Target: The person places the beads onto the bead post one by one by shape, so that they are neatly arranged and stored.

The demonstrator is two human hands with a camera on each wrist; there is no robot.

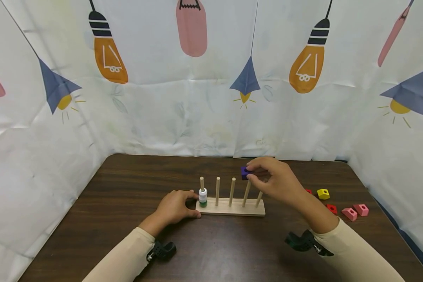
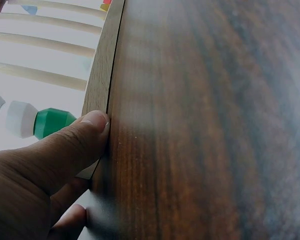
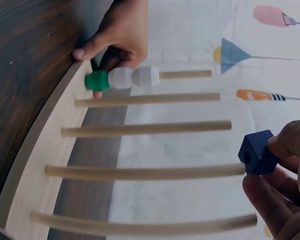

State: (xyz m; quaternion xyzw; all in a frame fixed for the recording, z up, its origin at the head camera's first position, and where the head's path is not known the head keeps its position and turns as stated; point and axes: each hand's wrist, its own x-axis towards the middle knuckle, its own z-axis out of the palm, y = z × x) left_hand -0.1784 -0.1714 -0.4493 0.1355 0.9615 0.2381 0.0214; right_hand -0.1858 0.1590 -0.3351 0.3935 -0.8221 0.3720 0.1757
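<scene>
A wooden peg stand (image 1: 232, 212) with several upright pegs lies on the brown table. On its leftmost peg sit a green bead (image 3: 96, 80) at the bottom and two white beads (image 3: 132, 77) above it. The left hand (image 1: 172, 205) grips the stand's left end, with the thumb along the front edge in the left wrist view. Between thumb and fingers, the right hand (image 1: 273, 178) pinches a dark blue block (image 3: 257, 152) with a hole through it. In the right wrist view the block is at the tip of the fourth peg (image 3: 145, 173) from the left; whether they touch I cannot tell.
Right of the stand, loose blocks lie on the table (image 1: 109, 219): a yellow block (image 1: 323, 194), a red block (image 1: 331, 208) with another red one partly behind the right arm, and two pink blocks (image 1: 355, 212). A white cloth (image 1: 211, 117) printed with lamps hangs behind.
</scene>
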